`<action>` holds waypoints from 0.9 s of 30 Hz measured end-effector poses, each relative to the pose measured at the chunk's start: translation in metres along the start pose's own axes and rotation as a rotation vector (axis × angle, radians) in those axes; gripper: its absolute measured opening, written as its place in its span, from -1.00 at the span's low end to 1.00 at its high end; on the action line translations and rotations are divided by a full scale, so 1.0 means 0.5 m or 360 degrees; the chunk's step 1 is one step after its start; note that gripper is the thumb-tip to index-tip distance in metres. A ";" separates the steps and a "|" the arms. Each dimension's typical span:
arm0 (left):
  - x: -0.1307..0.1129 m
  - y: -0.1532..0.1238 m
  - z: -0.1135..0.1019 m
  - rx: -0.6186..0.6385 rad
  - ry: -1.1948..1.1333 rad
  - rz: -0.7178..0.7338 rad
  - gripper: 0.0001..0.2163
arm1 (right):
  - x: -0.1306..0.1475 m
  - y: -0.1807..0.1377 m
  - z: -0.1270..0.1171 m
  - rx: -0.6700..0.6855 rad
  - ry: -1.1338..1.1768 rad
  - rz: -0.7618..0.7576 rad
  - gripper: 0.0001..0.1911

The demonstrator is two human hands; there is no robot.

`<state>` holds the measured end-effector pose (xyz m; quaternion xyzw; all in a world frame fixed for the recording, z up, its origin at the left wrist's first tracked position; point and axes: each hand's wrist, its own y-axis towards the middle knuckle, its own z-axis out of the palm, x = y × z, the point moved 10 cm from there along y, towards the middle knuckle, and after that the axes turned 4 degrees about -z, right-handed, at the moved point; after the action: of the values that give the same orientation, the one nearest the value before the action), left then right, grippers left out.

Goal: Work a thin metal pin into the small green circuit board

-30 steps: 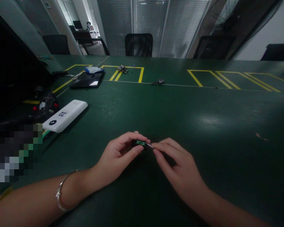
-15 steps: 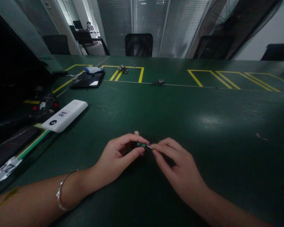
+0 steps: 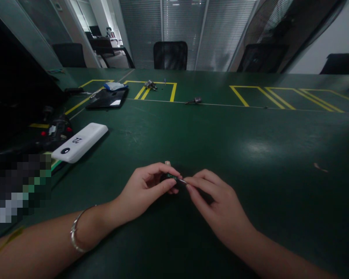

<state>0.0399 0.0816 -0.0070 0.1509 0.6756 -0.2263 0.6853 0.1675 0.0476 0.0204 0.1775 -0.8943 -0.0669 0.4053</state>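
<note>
My left hand (image 3: 147, 188) is closed around a small part with a green circuit board (image 3: 171, 176) on it, held between thumb and fingertips. A pale tab (image 3: 167, 163) sticks up behind those fingers. Between the two hands runs a thin metal shaft (image 3: 183, 181). My right hand (image 3: 216, 197) pinches it between thumb and fingers, and its far end meets the board part at the left fingertips. Whether the shaft is fixed to that part I cannot tell, since fingers hide the joint.
A white power bank (image 3: 83, 141) marked 22 lies to the left. Farther back are a black flat device (image 3: 107, 99) with a blue-and-white packet (image 3: 115, 86), metal parts (image 3: 150, 85) and a dark tool with a thin tip (image 3: 195, 100). Yellow tape marks the green table (image 3: 174, 124).
My left hand has turned slightly; its thumb has moved up and left and covers more of the circuit board. My right hand has hardly moved and keeps its pinch on the shaft.
</note>
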 end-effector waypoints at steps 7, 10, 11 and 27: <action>-0.018 -0.002 -0.001 -0.0014 0.0241 0.0118 -0.82 | 0.000 0.000 -0.001 0.0012 -0.0042 -0.0006 -0.75; -0.024 -0.003 0.002 -0.0005 0.0313 0.0142 -0.82 | -0.003 -0.001 0.003 0.0042 -0.0063 0.0001 -0.75; -0.022 -0.002 0.003 0.0011 0.0281 0.0122 -0.83 | -0.004 -0.001 0.005 0.0051 -0.0067 0.0003 -0.75; 0.007 0.007 0.008 0.0101 -0.0222 -0.0026 -0.86 | -0.015 -0.006 0.010 0.0012 0.0113 0.0065 -0.77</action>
<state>0.0448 0.0821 -0.0105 0.1508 0.6198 -0.2632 0.7238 0.1691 0.0476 0.0112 0.1630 -0.8830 -0.0489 0.4375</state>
